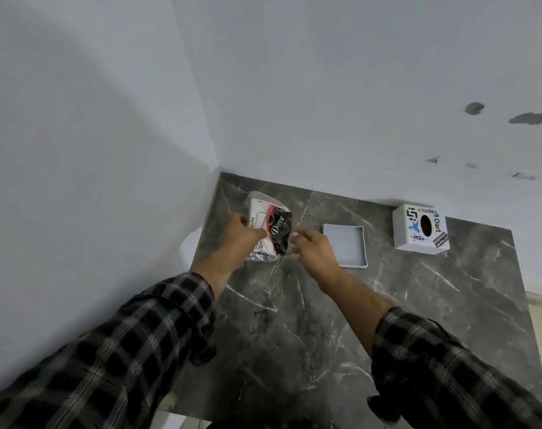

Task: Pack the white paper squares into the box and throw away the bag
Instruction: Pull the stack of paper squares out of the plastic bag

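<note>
At the bench's (387,305) far-left corner, left hand (242,232) is pinching the bag (271,230); right hand (310,246), fingers loose, is hovering just right of it.

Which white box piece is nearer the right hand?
The shallow open tray, just beside the right hand. The stickered cover with the oval hole sits farther right by the wall.

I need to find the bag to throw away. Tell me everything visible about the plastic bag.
The plastic bag is clear, crinkled film, with a dark label reading "Dove" and white paper squares still inside. It lies on the grey marble counter near the wall corner. The left hand grips its left edge; the right hand reaches its right side.
</note>
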